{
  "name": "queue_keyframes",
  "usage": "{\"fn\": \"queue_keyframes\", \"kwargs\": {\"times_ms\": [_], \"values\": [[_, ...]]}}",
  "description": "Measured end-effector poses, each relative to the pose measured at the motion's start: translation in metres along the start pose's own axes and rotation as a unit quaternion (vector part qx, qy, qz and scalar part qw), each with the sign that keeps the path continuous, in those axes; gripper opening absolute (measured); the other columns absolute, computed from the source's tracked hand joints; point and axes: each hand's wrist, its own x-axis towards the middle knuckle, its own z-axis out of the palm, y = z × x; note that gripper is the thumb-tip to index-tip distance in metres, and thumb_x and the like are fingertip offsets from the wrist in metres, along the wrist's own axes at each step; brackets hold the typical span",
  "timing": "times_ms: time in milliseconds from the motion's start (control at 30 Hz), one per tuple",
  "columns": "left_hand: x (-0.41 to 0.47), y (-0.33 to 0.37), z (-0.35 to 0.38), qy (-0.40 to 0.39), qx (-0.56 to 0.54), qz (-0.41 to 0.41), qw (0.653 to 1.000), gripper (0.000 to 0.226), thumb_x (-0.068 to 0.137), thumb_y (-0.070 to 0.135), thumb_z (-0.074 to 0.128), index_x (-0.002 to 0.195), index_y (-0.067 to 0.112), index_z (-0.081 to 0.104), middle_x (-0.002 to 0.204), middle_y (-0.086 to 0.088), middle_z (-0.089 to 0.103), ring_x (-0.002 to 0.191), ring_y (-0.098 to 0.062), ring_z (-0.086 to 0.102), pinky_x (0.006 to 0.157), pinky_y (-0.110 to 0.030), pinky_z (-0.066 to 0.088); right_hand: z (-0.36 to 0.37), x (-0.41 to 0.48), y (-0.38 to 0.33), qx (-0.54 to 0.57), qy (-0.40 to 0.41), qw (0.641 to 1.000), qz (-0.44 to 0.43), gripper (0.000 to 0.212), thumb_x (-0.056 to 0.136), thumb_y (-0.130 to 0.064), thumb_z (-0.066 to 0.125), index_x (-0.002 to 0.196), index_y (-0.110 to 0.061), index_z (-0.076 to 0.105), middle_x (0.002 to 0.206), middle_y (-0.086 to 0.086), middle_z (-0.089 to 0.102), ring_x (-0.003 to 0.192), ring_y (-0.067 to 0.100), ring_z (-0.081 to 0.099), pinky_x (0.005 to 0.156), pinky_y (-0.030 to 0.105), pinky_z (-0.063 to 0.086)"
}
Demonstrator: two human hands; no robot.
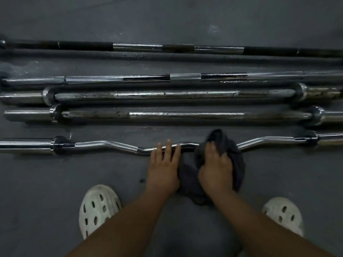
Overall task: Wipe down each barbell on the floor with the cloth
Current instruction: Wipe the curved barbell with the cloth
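Your left hand (164,164) lies flat, fingers straight, pinning the wavy chrome curl barbell (115,144) nearest your feet on the grey floor (55,182), right hand (216,164) gripping the bunched dark grey cloth (236,156) over its middle, so wrap fully and follow every bend.

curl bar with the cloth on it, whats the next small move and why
Probably slide the cloth rightward along the curl bar, toward its right end. The right hand grips the cloth bunched over the bar's middle, and the left hand rests flat on the bar just left of it, blocking that way.
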Motion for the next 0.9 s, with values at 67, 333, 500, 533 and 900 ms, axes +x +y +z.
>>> {"fn": "queue_keyframes", "kwargs": {"times_ms": [67, 333, 500, 533, 900], "values": [[0.006, 0.007, 0.007, 0.025, -0.009, 0.013, 1.000, 0.091, 0.070, 0.036, 0.049, 0.155, 0.022, 0.022, 0.162, -0.020, 0.008, 0.147, -0.047, 0.010, 0.118, -0.056, 0.013, 0.010, -0.014, -0.018, -0.033, -0.009, 0.990, -0.136, 0.065, 0.066, -0.023, 0.064, 0.130, -0.014, 0.062, 0.132, 0.008, 0.063, 0.107, 0.045, 0.062, 0.087, 0.046, 0.053], [0.009, 0.025, 0.005, 0.012, 0.008, -0.005, 1.000, 0.093, 0.088, 0.051, 0.047, 0.155, 0.026, -0.012, 0.161, -0.012, -0.020, 0.146, -0.045, -0.013, 0.116, -0.061, -0.002, -0.002, -0.012, 0.024, 0.094, 0.007, 0.995, -0.033, 0.064, 0.070, -0.007, 0.067, 0.132, -0.015, 0.056, 0.131, 0.009, 0.059, 0.119, 0.036, 0.052, 0.096, 0.044, 0.049], [0.011, 0.019, 0.000, 0.001, 0.027, 0.035, 0.999, 0.103, 0.081, 0.043, 0.058, 0.154, 0.028, -0.013, 0.162, -0.009, -0.018, 0.150, -0.031, -0.012, 0.117, -0.060, 0.001, -0.001, 0.013, 0.028, 0.090, 0.009, 0.980, -0.178, 0.060, 0.073, -0.001, 0.062, 0.131, -0.014, 0.055, 0.127, 0.007, 0.051, 0.106, 0.033, 0.052, 0.086, 0.044, 0.053], [0.012, 0.018, 0.000, -0.004, 0.025, 0.034, 0.999, 0.106, 0.080, 0.042, 0.060, 0.154, 0.028, -0.014, 0.162, -0.008, -0.018, 0.150, -0.031, -0.012, 0.116, -0.061, 0.002, -0.006, 0.019, 0.035, 0.112, 0.044, 0.989, -0.081, 0.060, 0.072, 0.000, 0.063, 0.130, -0.014, 0.056, 0.128, 0.009, 0.050, 0.108, 0.035, 0.050, 0.086, 0.044, 0.053], [0.012, 0.020, -0.008, -0.027, -0.012, 0.018, 0.999, 0.106, 0.079, 0.037, 0.060, 0.155, 0.017, -0.012, 0.163, -0.003, -0.016, 0.150, -0.024, -0.012, 0.119, -0.058, 0.003, -0.022, 0.033, 0.017, 0.003, -0.035, 0.999, -0.021, 0.051, 0.087, -0.012, 0.055, 0.136, -0.022, 0.044, 0.147, 0.000, 0.041, 0.106, 0.035, 0.046, 0.083, 0.039, 0.049]]}}
